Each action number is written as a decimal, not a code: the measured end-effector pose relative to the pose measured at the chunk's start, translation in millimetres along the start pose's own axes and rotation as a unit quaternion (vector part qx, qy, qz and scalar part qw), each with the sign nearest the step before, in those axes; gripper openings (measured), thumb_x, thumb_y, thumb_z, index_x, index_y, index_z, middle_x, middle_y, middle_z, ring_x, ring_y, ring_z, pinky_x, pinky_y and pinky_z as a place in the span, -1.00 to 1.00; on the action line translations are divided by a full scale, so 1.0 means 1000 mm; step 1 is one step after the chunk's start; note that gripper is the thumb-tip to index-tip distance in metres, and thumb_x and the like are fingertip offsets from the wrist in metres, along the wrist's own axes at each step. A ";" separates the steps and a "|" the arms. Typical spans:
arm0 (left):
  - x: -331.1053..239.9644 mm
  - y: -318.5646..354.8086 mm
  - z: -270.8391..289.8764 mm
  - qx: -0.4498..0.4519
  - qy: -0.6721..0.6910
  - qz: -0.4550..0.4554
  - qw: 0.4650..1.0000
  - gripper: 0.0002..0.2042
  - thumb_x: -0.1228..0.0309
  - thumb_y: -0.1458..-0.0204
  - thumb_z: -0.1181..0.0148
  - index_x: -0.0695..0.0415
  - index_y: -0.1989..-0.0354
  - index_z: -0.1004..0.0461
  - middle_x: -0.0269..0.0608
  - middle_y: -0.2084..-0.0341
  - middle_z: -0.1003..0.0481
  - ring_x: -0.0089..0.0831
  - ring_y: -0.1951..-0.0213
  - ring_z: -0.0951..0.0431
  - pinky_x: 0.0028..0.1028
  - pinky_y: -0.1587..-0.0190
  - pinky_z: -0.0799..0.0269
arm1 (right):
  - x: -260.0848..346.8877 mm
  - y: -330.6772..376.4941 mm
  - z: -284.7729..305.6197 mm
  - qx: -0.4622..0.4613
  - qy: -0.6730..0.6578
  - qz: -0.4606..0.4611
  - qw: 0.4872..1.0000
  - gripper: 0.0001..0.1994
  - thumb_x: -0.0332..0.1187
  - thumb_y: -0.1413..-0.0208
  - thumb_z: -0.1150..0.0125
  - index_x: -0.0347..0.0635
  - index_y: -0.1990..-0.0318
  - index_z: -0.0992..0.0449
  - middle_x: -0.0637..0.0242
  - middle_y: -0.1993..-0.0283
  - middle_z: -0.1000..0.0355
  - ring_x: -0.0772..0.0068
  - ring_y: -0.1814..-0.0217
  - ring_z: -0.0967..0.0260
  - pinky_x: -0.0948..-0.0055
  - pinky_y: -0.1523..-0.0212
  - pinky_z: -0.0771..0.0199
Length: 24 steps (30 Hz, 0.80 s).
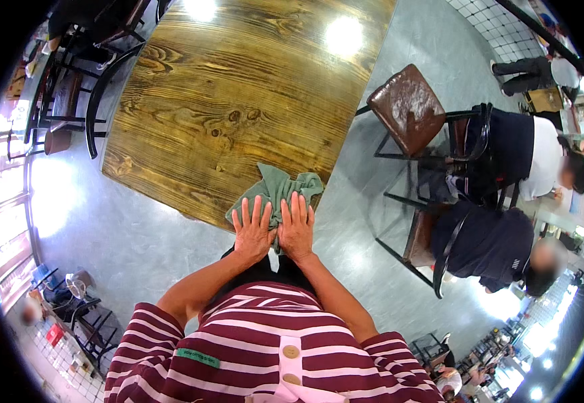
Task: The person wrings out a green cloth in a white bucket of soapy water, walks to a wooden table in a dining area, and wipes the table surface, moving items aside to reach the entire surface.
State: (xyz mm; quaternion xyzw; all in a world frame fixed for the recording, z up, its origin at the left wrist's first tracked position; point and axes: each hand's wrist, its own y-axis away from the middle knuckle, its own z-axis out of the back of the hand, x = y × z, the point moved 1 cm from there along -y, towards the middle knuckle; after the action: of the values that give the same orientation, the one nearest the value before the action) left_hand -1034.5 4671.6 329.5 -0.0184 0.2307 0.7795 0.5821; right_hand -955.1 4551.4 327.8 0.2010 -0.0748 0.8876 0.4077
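Observation:
A crumpled green cloth lies at the near right corner of a brown wooden table. My left hand rests flat on the cloth's near part, its fingers stretched out and pointing away from me. Beside it my right hand presses flat on the same cloth, fingers also extended. The two thumbs nearly meet between the hands. Part of the cloth hangs or bunches under the palms, where the table's near edge is hidden.
Right of the table stands a chair with a brown seat. Two seated people in dark clothes are at the right, one on a black-framed chair. More black chairs stand at the left. Grey floor surrounds the table.

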 end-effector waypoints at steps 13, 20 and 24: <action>-0.051 -0.184 0.034 -0.152 -0.016 0.046 0.987 -0.38 0.13 -0.18 0.06 0.02 -0.40 0.00 -0.06 -0.41 0.13 0.09 -0.41 0.24 0.16 -0.32 0.36 | -0.106 -0.177 0.039 -0.071 0.014 0.047 0.996 -0.40 -0.36 0.00 -0.10 -0.20 -0.28 -0.23 -0.03 -0.44 0.06 -0.01 -0.49 0.16 -0.08 -0.37 0.17; -0.080 -0.280 0.044 -0.213 -0.019 0.172 0.962 -0.35 0.14 -0.19 0.09 0.06 -0.41 0.09 0.00 -0.41 0.16 0.16 -0.41 0.25 0.22 -0.30 0.31 | -0.165 -0.279 0.055 -0.079 0.024 0.139 0.987 -0.40 -0.23 -0.06 -0.11 -0.17 -0.29 -0.21 0.02 -0.46 0.08 0.06 -0.52 0.21 -0.05 -0.41 0.19; -0.100 -0.276 0.043 -0.201 0.017 0.229 0.952 -0.32 0.18 -0.18 0.06 0.07 -0.42 0.16 0.01 -0.42 0.21 0.20 -0.40 0.27 0.23 -0.30 0.32 | -0.167 -0.289 0.057 -0.039 0.022 0.135 0.990 -0.40 -0.20 -0.13 -0.06 -0.21 -0.31 -0.16 -0.02 -0.47 0.15 0.04 -0.53 0.28 -0.04 -0.43 0.27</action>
State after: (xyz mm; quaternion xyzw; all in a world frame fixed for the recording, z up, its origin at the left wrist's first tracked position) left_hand -738.9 4658.1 304.4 -0.0949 0.0769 0.9218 0.3680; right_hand -622.0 4608.1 300.5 0.1532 -0.1266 0.9350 0.2936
